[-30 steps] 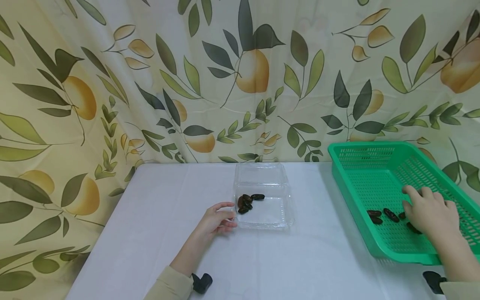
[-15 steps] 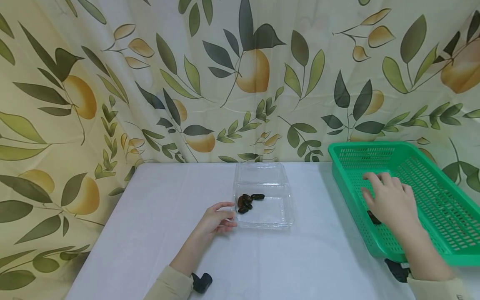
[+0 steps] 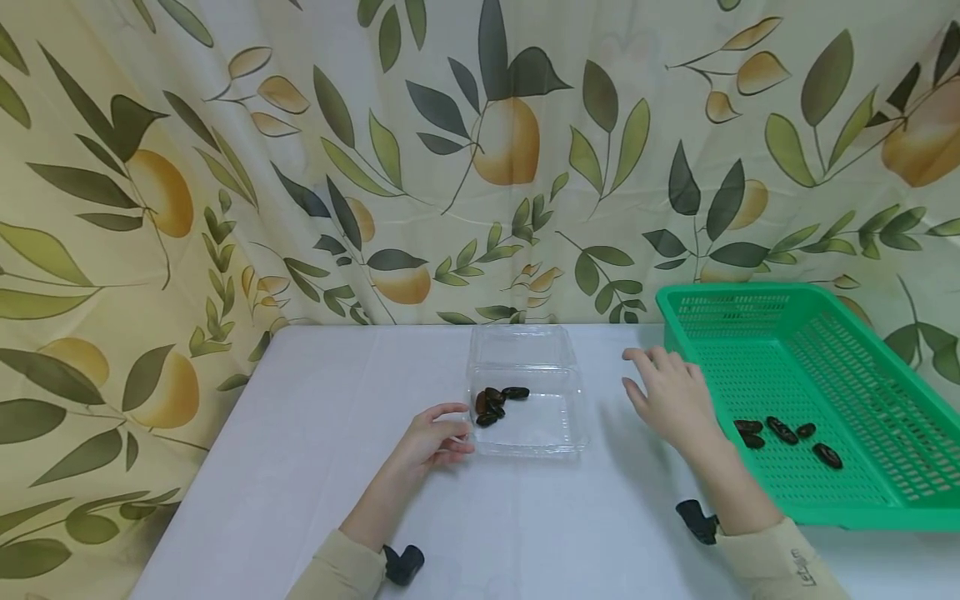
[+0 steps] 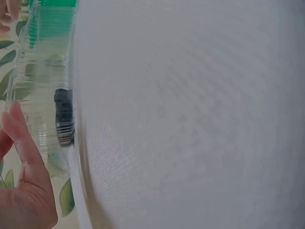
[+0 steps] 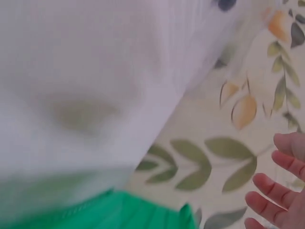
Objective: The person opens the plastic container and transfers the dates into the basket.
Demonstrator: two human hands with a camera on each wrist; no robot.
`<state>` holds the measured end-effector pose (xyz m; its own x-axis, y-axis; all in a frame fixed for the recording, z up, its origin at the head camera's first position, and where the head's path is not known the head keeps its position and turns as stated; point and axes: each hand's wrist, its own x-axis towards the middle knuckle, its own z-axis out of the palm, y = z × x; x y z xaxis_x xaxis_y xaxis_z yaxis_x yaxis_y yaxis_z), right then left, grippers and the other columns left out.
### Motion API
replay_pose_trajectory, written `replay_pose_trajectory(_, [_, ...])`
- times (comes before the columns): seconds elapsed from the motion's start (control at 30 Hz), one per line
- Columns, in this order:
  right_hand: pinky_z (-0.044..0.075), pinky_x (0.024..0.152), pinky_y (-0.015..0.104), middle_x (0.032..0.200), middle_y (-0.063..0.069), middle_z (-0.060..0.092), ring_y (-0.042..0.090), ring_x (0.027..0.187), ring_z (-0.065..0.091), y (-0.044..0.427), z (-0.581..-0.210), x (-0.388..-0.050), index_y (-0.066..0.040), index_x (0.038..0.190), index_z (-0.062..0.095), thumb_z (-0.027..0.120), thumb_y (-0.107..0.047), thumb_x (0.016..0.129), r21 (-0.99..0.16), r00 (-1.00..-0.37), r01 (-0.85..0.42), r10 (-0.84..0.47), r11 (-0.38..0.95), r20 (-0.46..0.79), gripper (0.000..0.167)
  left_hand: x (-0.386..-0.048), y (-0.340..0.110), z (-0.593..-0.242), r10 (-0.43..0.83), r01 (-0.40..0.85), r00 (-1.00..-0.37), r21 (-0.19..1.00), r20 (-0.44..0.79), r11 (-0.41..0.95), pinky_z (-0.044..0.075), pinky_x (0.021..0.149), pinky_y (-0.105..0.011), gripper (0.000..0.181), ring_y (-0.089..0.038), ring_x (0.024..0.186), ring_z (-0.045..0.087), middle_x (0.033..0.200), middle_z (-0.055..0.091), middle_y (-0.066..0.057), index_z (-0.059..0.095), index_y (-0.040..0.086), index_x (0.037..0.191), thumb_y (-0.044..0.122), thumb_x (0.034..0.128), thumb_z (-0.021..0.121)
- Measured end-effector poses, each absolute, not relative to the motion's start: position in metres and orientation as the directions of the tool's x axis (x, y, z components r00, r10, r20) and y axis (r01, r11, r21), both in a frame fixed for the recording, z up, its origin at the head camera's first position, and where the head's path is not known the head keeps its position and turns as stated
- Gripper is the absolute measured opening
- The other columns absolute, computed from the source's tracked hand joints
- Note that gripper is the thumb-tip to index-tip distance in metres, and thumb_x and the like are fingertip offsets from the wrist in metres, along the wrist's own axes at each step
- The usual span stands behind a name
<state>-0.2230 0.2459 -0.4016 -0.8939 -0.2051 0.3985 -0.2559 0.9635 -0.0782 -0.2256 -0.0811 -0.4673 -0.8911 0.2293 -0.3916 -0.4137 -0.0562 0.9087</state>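
Observation:
On the white cloth stands a clear plastic container [image 3: 555,417], its lid folded back, with several dark brown dates [image 3: 495,398] at its left side. The left hand [image 3: 431,440] holds the container's left edge between thumb and fingers; in the left wrist view that hand [image 4: 28,171] is at the clear rim. Between container and green basket hovers the right hand [image 3: 671,404], thumb and fingers apart, with nothing visible in it. Its fingers [image 5: 274,191] are spread and loosely bent in the right wrist view. More dates [image 3: 782,430] lie in the green basket [image 3: 772,508].
The basket stands at the right of the table, beside the right forearm. A patterned curtain [image 3: 510,250] with leaves and fruit hangs behind the table and along its left. Black devices [image 3: 405,565] are worn at both wrists.
The right hand has moved left from above the dates in the basket, over its left rim, to above the cloth. Left hand, container and dates have not visibly moved.

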Motion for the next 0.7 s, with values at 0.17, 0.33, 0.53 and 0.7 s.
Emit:
replay_pose_trajectory(0.17, [0.043,0.076,0.05,0.098,0.016,0.055,0.034,0.09,0.052,0.219,-0.409,-0.232,-0.009,0.114,0.055,0.066,-0.017,0.082,-0.048,-0.905,-0.277,-0.244,0.96,0.348,0.035,-0.226,-0.082,-0.467,0.222,-0.424,-0.888,0.904,-0.404,-0.052,0.053,0.054,-0.024,0.043,-0.014,0.059,0.065,0.075,0.06,-0.004,0.049,0.003,0.126,0.006,0.0845,0.061])
replay_pose_trajectory(0.33, [0.044,0.078,0.048,0.099,0.014,0.056,0.032,0.09,0.053,0.196,-0.415,-0.238,-0.011,0.115,0.056,0.066,-0.019,0.083,-0.039,-0.909,-0.317,-0.292,0.948,0.296,0.035,-0.224,-0.082,-0.463,0.233,-0.424,-0.885,0.904,-0.402,-0.052,0.053,0.053,-0.023,0.044,-0.013,0.06,0.065,0.074,0.06,-0.003,0.048,0.002,0.128,0.006,0.0851,0.06])
replay_pose_trajectory(0.53, [0.046,0.075,0.045,0.095,0.01,0.055,0.028,0.084,0.053,0.175,-0.431,-0.244,-0.012,0.112,0.057,0.068,-0.018,0.081,-0.009,-0.871,-0.394,-0.37,0.919,0.324,0.034,-0.215,-0.082,-0.442,0.265,-0.417,-0.883,0.907,-0.388,-0.061,0.053,0.056,-0.022,0.045,-0.013,0.061,0.065,0.074,0.059,-0.003,0.043,-0.003,0.129,0.003,0.0863,0.057])
replay_pose_trajectory(0.7, [0.046,0.074,0.042,0.094,0.008,0.054,0.027,0.085,0.053,0.163,-0.442,-0.249,-0.013,0.109,0.058,0.07,-0.018,0.078,0.045,-0.837,-0.437,-0.424,0.898,0.345,0.033,-0.214,-0.081,-0.441,0.261,-0.421,-0.881,0.905,-0.394,-0.057,0.053,0.056,-0.023,0.044,-0.013,0.061,0.065,0.073,0.058,-0.003,0.044,-0.003,0.128,0.002,0.086,0.056])
